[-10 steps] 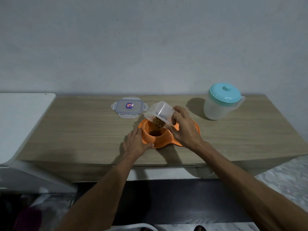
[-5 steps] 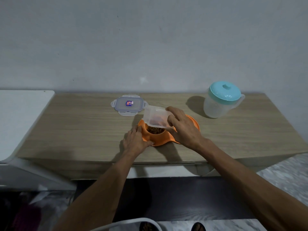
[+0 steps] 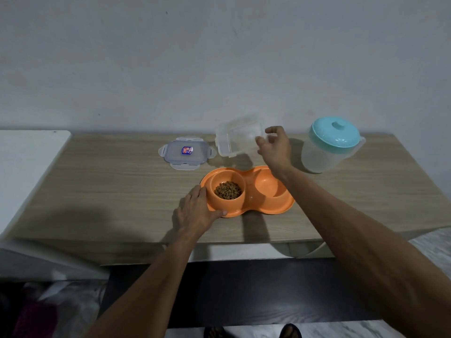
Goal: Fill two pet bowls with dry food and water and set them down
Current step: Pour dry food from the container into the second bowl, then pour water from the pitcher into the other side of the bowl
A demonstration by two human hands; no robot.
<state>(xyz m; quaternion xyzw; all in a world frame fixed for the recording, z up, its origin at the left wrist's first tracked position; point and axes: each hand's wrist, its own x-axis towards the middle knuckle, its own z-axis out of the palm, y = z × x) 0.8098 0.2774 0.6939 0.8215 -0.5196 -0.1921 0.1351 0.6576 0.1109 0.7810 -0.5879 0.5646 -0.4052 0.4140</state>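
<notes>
An orange double pet bowl (image 3: 251, 209) sits near the front of the wooden table (image 3: 117, 189). Its left cup holds brown dry food (image 3: 227, 189); its right cup (image 3: 266, 185) is bare inside. My left hand (image 3: 198, 211) grips the bowl's left rim, thumb along the front edge. My right hand (image 3: 275, 150) holds a clear plastic container (image 3: 238, 139) by its right end. The container is raised behind the bowl, tipped on its side, with no food visible inside. It is blurred.
The container's clear lid (image 3: 186, 152) with a small label lies flat behind the bowl, to the left. A frosted jug (image 3: 324, 154) with a teal lid stands at the back right. A white surface (image 3: 26, 167) adjoins the table's left end.
The right hand has lifted the container off the left cup and carried it back and up. The food now lies uncovered in the cup. The left hand stays on the rim.
</notes>
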